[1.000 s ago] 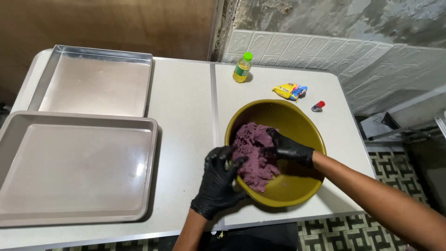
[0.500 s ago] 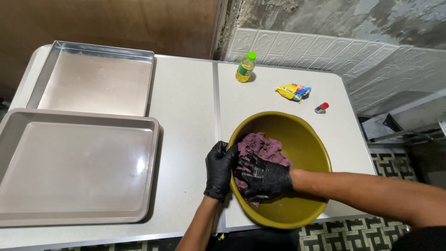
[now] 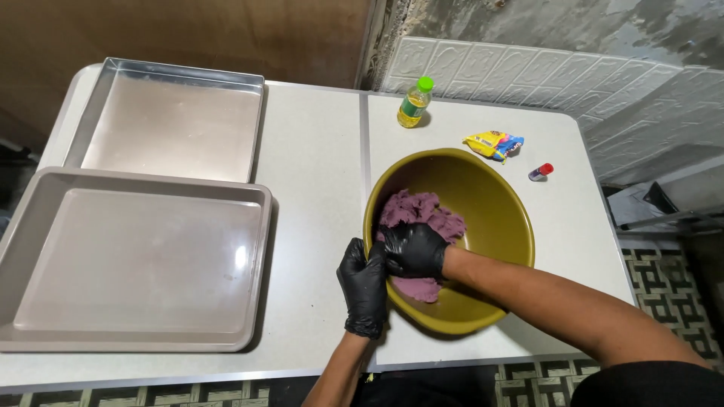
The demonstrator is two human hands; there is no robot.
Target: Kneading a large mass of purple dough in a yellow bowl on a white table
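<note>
A mustard-yellow bowl (image 3: 498, 203) sits on the white table and holds a lump of purple dough (image 3: 418, 215). Both my hands wear black gloves. My left hand (image 3: 363, 285) grips the bowl's near-left rim from outside. Inside the bowl, my right hand (image 3: 413, 249) presses down on the dough with curled fingers, covering the dough's near part. More dough shows below that hand, near the bowl's bottom.
Two metal baking trays lie to the left, one near (image 3: 136, 267) and one far (image 3: 173, 120). A small bottle of yellow liquid with a green cap (image 3: 414, 103), a yellow snack packet (image 3: 494, 144) and a tiny red-capped vial (image 3: 540, 172) sit behind the bowl. The table's edge (image 3: 188, 373) runs close to me.
My right hand moved from the bowl's far side onto the dough near the left rim. My left hand shifted from the dough to gripping the rim. The bowl tilted slightly.
</note>
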